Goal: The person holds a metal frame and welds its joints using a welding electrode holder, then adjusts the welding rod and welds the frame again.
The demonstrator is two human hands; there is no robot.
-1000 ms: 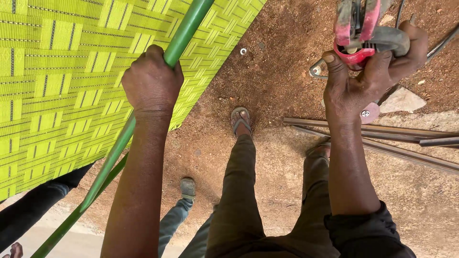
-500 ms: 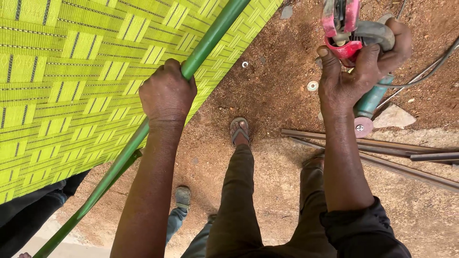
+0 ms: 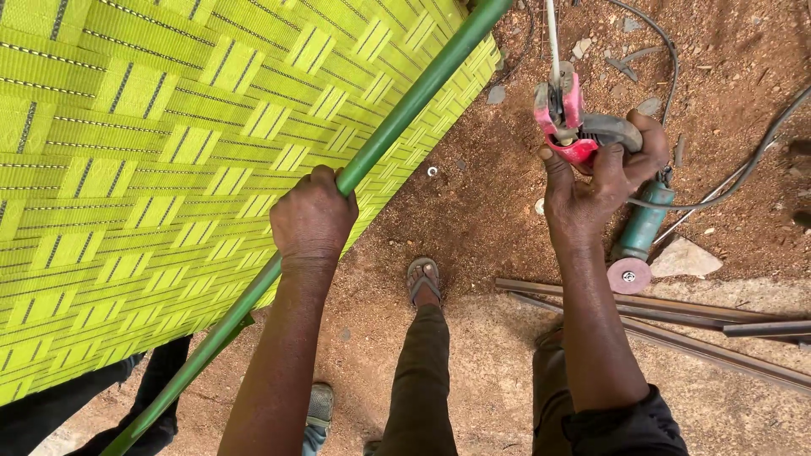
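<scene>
We see the woven panel [image 3: 160,169] filling the upper left, its frame tube [image 3: 397,118] running diagonally along the panel's right edge. Left hand [image 3: 312,221] wraps that tube at mid-length. Right hand [image 3: 596,190] is well to the right, closed around an electrode holder [image 3: 564,118] with a rod pointing upward. Angle grinder [image 3: 639,241] lies on the ground just right of that hand. Metal bars [image 3: 676,317] lie below the grinder. Sandalled foot [image 3: 423,280] stands between the two arms.
</scene>
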